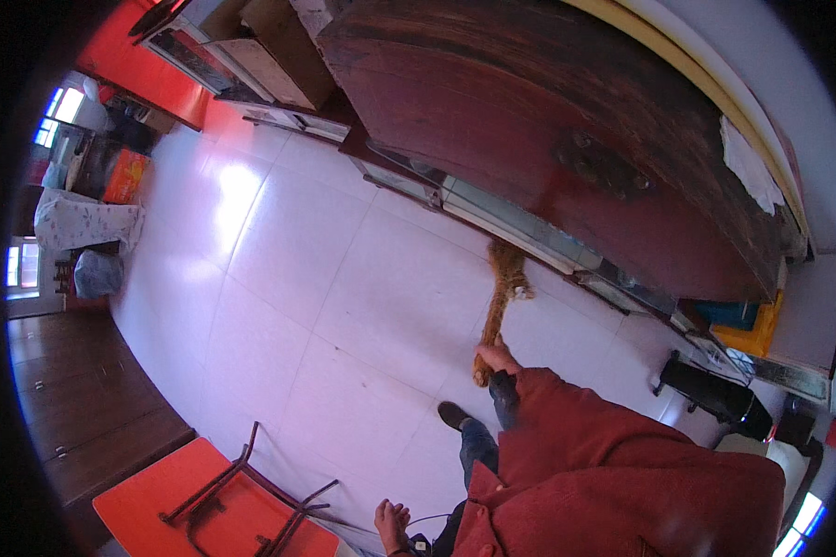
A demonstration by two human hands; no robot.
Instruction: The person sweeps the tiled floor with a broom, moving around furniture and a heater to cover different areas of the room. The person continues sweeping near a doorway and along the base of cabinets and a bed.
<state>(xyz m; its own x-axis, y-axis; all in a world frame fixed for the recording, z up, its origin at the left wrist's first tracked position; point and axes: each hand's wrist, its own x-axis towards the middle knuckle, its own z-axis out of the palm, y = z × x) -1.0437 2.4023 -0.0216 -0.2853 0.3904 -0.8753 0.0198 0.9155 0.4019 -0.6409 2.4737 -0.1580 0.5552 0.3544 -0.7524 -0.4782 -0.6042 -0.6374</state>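
My right hand (498,358) is closed around the handle of a short straw broom (494,320). The broom slants away from me over the pale floor. Its bristles (506,260) reach the base of a long low cabinet, whose edge may hide part of them. Low in the view, my left hand (392,522) hangs beside my body with its fingers loosely curled, and I see nothing in it. A small black device (421,543) with a thin cable sits close to that hand. My dark red sleeve covers the right arm down to a dark cuff.
A dark red wooden cabinet (529,139) runs along the far right. An upturned red folding table (209,501) with metal legs lies at lower left. Brown cupboards (93,390) line the left. A black case (715,390) stands at right. My shoe (452,415) is near the broom handle.
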